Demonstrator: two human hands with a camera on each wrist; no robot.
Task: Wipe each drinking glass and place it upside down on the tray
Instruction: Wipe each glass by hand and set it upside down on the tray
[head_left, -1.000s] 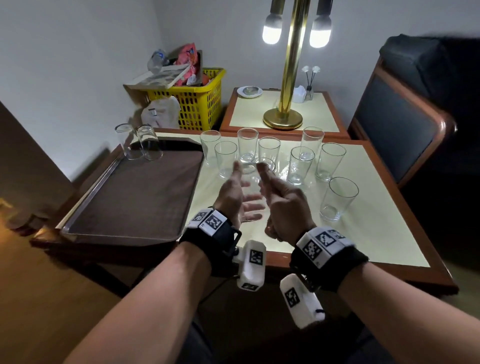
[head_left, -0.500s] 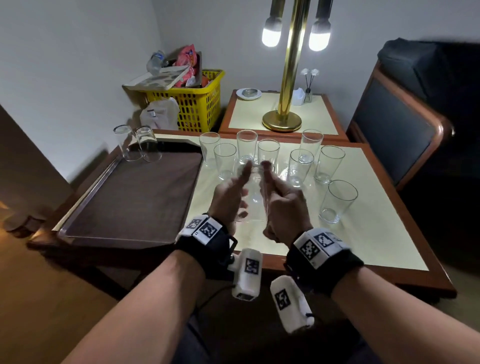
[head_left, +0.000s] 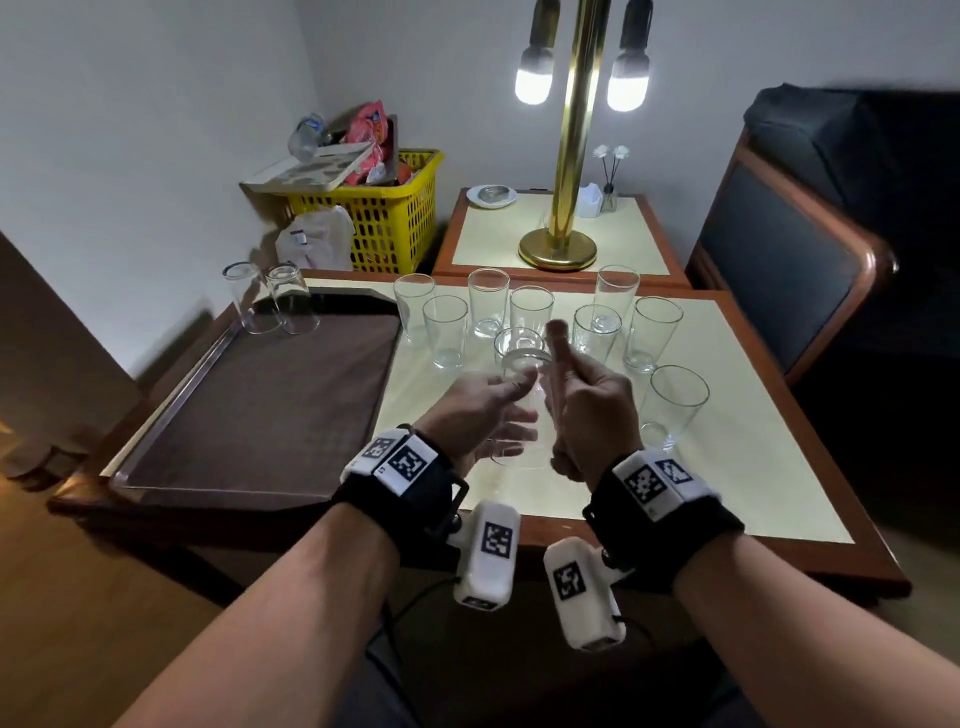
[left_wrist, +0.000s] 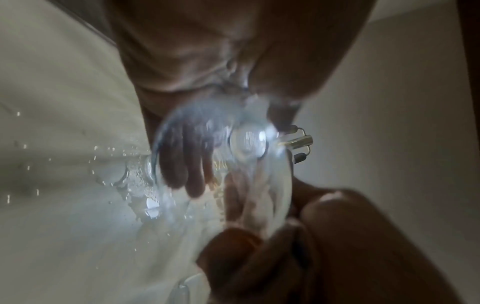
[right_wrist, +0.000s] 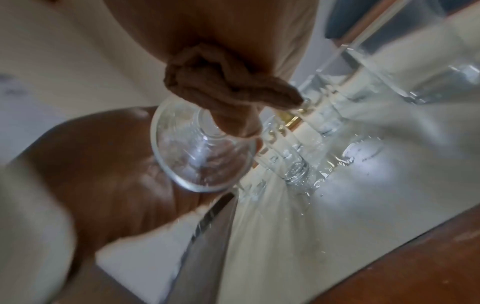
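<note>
Glass (head_left: 519, 395) in hand is what the coming move turns on. I hold it off the table (head_left: 727, 467) with my left hand (head_left: 478, 410), fingers and thumb wrapped round its lower wall. Its long axis runs from base near my palm at 6 o'clock to open mouth at 12 o'clock, tilted away from me and a little upward. My right hand (head_left: 592, 410) sits just beside it at 3 o'clock, clenched on a rolled brown cloth (head_left: 558, 358) whose end stands near the rim. From the right wrist view the cloth (right_wrist: 228, 90) hangs just above the glass's base (right_wrist: 205, 148); whether it touches the wall I cannot tell, as the picture is smeared.

I judge the wipe to be under way. The right hand is the nearer one for working the cloth, while the left turns the glass.

Tray (head_left: 171, 405) lies at 9 o'clock from my grip, beside the table, its brown liner mostly bare. Two inverted glasses (head_left: 270, 299) stand touching at its far corner, toward 11 o'clock. So the placing move calls for tipping the mouth from 12 o'clock down and over, then a sweep left. Nine upright glasses (head_left: 597, 327) cluster at 12 to 2 o'clock, well inside elbow range; I would keep the swing low and leftward to avoid clipping them.
</note>
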